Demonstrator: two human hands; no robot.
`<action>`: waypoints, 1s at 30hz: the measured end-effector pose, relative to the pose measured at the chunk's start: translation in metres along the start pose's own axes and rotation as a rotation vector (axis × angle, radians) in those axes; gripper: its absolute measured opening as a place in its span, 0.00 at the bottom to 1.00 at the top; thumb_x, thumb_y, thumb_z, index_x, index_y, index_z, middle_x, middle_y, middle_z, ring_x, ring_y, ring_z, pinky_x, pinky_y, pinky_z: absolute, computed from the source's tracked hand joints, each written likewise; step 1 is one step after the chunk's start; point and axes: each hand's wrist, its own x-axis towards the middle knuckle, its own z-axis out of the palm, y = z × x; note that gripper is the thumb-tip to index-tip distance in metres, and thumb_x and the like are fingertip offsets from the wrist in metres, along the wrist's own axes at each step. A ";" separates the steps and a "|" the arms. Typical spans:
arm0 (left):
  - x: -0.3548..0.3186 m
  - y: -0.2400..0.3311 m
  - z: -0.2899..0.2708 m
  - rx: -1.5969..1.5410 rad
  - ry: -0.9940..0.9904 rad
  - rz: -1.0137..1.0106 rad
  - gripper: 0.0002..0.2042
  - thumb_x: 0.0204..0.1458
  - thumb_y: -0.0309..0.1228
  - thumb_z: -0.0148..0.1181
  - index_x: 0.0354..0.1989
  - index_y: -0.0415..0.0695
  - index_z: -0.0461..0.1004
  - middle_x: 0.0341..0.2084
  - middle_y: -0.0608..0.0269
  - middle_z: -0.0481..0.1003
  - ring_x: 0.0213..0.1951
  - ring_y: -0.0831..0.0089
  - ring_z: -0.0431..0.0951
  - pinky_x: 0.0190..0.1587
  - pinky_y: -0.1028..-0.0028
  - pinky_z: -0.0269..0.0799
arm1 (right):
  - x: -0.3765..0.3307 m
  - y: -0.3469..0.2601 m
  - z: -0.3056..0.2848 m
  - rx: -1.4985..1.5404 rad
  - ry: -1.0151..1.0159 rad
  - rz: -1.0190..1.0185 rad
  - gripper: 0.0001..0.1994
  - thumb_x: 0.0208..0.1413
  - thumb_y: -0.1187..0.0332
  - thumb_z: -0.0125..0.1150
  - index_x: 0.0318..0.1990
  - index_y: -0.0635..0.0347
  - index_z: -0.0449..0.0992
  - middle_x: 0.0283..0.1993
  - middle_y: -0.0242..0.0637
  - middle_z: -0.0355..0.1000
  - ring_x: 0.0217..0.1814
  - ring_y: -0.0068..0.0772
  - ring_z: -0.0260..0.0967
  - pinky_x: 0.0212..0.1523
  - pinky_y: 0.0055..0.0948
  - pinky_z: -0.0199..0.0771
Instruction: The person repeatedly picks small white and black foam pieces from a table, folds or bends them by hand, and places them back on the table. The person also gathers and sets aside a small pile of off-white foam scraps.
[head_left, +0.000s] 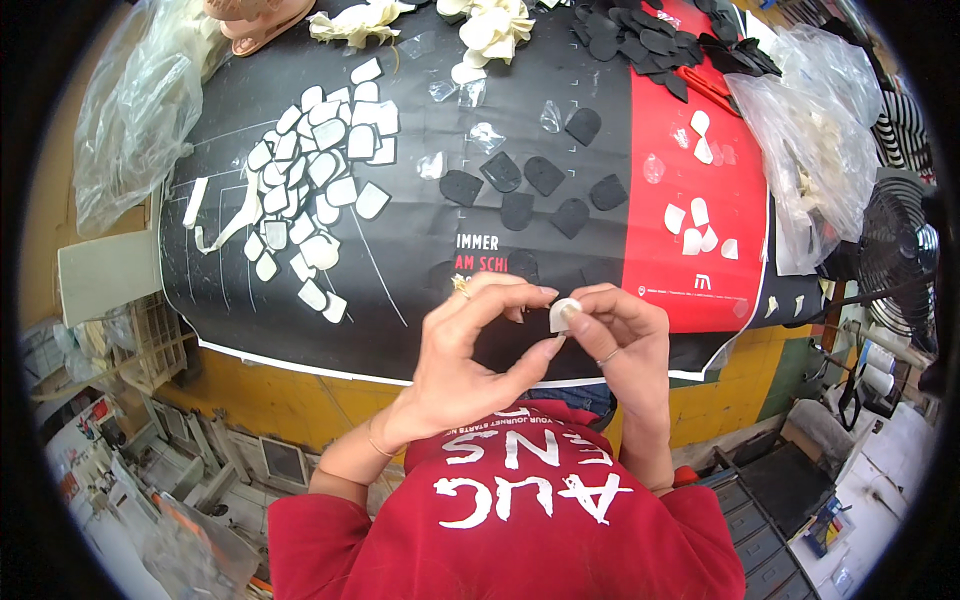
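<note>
In front of my chest I hold a small white rounded pad (559, 318), straight on one side. My right hand (630, 330) pinches it between thumb and forefinger. My left hand (465, 340) curves in a C shape, its thumb and forefinger tips at the pad's near and far edges. Just beyond, several black rounded pads (543, 176) lie spread on the black part of the table cover (420, 270). Left of them is a heap of white pads with dark edges (323, 168). A few loose white pieces (699, 212) lie on the red part.
Clear plastic bags (805, 130) bulge at the right and a further plastic bag (140, 130) at the left. Piles of cream pieces (495, 30) and black pieces (645, 40) sit at the back, near a red-handled tool (708, 90). A fan (895, 250) stands right of the table.
</note>
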 end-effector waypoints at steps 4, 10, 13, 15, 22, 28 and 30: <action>0.011 0.001 -0.013 -0.046 -0.148 -0.145 0.11 0.48 0.23 0.71 0.40 0.38 0.82 0.32 0.62 0.78 0.31 0.77 0.74 0.38 0.77 0.71 | 0.000 -0.015 0.001 -0.503 -0.140 -0.135 0.05 0.55 0.79 0.67 0.39 0.69 0.81 0.38 0.40 0.79 0.37 0.26 0.78 0.37 0.24 0.77; 0.007 -0.003 -0.007 -0.091 -0.028 -0.207 0.06 0.49 0.21 0.69 0.35 0.37 0.80 0.28 0.61 0.80 0.29 0.74 0.77 0.36 0.76 0.73 | 0.000 -0.016 0.010 -0.511 -0.002 -0.234 0.09 0.49 0.79 0.72 0.38 0.67 0.81 0.34 0.41 0.79 0.34 0.29 0.78 0.36 0.24 0.76; 0.000 -0.010 0.005 -0.165 0.124 -0.020 0.06 0.49 0.20 0.70 0.35 0.39 0.81 0.29 0.61 0.80 0.29 0.74 0.78 0.33 0.75 0.73 | 0.003 -0.011 0.007 -0.502 -0.024 -0.397 0.09 0.49 0.78 0.73 0.39 0.65 0.82 0.33 0.39 0.79 0.31 0.30 0.78 0.32 0.26 0.78; -0.003 -0.016 0.005 -0.042 0.137 0.257 0.11 0.41 0.21 0.75 0.34 0.42 0.81 0.33 0.63 0.81 0.32 0.70 0.79 0.35 0.72 0.74 | 0.002 -0.009 0.006 -0.609 0.010 -0.558 0.11 0.46 0.78 0.74 0.38 0.65 0.82 0.33 0.38 0.79 0.32 0.32 0.78 0.32 0.27 0.78; 0.005 -0.037 -0.019 0.483 0.104 0.576 0.17 0.37 0.31 0.77 0.38 0.52 0.81 0.41 0.71 0.79 0.38 0.72 0.77 0.39 0.70 0.69 | 0.001 -0.012 -0.001 -0.971 0.003 -1.032 0.15 0.39 0.78 0.73 0.39 0.61 0.83 0.37 0.39 0.78 0.34 0.36 0.78 0.34 0.32 0.81; 0.022 -0.050 -0.026 0.772 -0.226 0.378 0.17 0.43 0.26 0.71 0.44 0.49 0.80 0.52 0.66 0.76 0.46 0.65 0.76 0.44 0.64 0.68 | 0.005 -0.006 -0.005 -0.946 0.081 -0.982 0.13 0.41 0.80 0.73 0.38 0.62 0.83 0.38 0.40 0.79 0.35 0.37 0.79 0.35 0.31 0.82; 0.020 -0.051 -0.020 0.748 -0.090 0.341 0.14 0.43 0.30 0.73 0.40 0.47 0.79 0.45 0.66 0.76 0.41 0.65 0.76 0.43 0.64 0.68 | 0.005 -0.003 -0.004 -0.923 0.118 -0.917 0.12 0.43 0.81 0.72 0.38 0.63 0.83 0.38 0.42 0.80 0.35 0.38 0.79 0.35 0.30 0.82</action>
